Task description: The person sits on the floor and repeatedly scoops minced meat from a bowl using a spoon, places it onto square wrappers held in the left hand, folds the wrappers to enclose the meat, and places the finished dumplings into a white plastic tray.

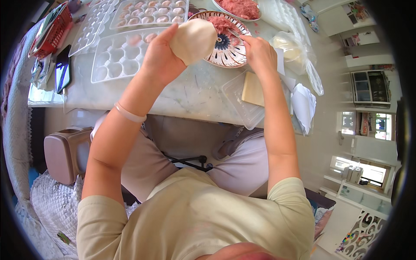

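On my left hand lies a round dumpling wrapper, steadied by the thumb at its edge. My right hand grips a metal utensil, its far end at the pink minced meat on a patterned plate. Just left of my left hand is a white plastic dumpling tray with round hollows, two of them holding filled dumplings. Beneath my right forearm, a stack of square wrappers rests on a clear plastic lid.
Behind stands a tray of several dumplings, beside another tray. A bowl of minced meat sits at the far edge. Plastic bags and crumpled white paper lie right. A phone and red basket are left.
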A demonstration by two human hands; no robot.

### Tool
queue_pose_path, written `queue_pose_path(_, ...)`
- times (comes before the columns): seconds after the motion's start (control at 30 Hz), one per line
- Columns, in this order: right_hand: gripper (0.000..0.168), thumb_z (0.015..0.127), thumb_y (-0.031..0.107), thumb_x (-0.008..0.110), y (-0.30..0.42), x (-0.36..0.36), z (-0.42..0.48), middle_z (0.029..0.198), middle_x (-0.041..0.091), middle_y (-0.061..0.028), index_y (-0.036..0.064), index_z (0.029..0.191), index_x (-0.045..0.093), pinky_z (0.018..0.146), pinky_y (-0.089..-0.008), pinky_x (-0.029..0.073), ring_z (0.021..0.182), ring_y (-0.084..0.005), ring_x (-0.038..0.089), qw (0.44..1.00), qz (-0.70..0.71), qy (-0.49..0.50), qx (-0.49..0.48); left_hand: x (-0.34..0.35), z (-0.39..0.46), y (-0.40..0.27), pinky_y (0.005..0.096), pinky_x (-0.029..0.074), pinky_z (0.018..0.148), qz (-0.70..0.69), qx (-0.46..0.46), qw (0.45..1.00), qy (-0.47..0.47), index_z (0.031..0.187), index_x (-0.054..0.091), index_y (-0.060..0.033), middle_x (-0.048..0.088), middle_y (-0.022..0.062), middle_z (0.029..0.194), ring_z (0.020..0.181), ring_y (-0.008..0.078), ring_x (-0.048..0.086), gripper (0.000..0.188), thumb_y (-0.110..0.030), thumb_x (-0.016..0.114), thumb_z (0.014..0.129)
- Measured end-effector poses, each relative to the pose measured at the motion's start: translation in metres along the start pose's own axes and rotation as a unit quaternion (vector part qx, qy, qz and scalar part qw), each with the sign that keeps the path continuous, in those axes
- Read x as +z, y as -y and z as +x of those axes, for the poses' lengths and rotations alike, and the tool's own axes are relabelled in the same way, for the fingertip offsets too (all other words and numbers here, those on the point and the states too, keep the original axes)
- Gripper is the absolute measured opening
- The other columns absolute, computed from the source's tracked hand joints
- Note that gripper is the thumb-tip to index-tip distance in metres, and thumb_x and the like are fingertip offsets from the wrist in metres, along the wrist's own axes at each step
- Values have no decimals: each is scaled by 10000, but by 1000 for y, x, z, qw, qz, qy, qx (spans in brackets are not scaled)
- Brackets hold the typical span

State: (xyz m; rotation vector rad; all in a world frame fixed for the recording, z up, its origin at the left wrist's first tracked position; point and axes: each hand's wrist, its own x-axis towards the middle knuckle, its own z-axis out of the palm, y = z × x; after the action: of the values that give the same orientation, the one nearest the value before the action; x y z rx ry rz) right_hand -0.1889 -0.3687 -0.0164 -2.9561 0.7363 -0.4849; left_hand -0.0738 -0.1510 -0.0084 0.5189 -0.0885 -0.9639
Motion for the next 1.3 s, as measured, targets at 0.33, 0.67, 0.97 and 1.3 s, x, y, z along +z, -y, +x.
queue_pose_path(0.33, 217, 874, 207, 567, -4, -39, 6, 986, 690, -109, 197, 1036, 712, 790, -415, 502, 924, -313, 643, 989, -55, 136, 20, 3, -1, -11, 455, 387, 1061, -16, 32, 999, -17, 1332, 407, 74, 501, 180, 1337, 1241, 320, 491, 450, -225, 384, 997)
queue_pose_path(0.67, 218, 890, 202, 549, -18, -32, 3, 902, 689, -118, 170, 1042, 702, 756, -403, 500, 860, -299, 647, 991, -22, 133, 14, 5, 1, -9, 458, 406, 1031, 2, 38, 999, -31, 1297, 454, 42, 535, 158, 1296, 1194, 314, 525, 436, -262, 362, 998)
queue_pose_path(0.97, 239, 905, 127, 576, 22, -62, -26, 656, 544, -33, 41, 1106, 670, 567, -296, 420, 603, -125, 524, 897, 411, 160, 16, -8, 12, 4, 453, 422, 1008, -23, 28, 999, -16, 1301, 445, 24, 541, 151, 1265, 1181, 301, 525, 443, -286, 315, 1012)
queue_pose_path(1.3, 302, 866, 98, 625, 86, -44, -66, 736, 520, -69, 177, 1152, 679, 552, -376, 446, 602, -262, 565, 986, 92, -3, -137, -10, 8, 14, 409, 427, 976, -113, -15, 990, 83, 1254, 441, 47, 543, 148, 1161, 1064, 265, 530, 464, -298, 226, 1029)
